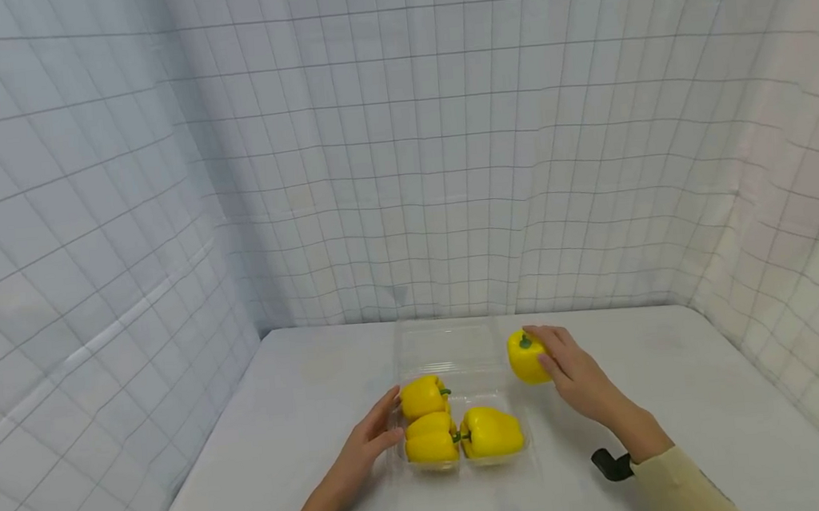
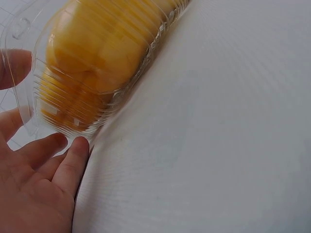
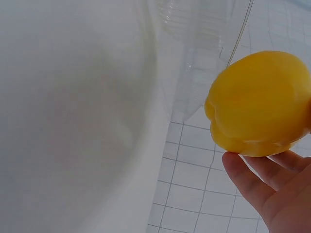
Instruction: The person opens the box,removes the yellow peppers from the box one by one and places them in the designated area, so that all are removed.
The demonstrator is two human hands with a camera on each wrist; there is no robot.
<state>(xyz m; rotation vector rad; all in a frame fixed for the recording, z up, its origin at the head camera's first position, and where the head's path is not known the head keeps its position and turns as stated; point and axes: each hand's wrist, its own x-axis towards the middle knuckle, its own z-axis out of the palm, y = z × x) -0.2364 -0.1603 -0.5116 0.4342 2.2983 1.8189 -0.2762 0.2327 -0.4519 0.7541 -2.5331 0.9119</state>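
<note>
My right hand grips a yellow bell pepper above the table, to the right of a clear plastic clamshell box. The pepper's green stem faces the head camera; in the right wrist view the fingers lie along the smooth yellow pepper. Inside the box are three more yellow bell peppers: one at the back left, one at the front left and one at the front right. With its fingers spread, my left hand touches the box's left side, where the ribbed wall shows.
The box's clear lid lies folded back behind it on the white table. Grid-patterned white sheets hang behind the table and along both sides.
</note>
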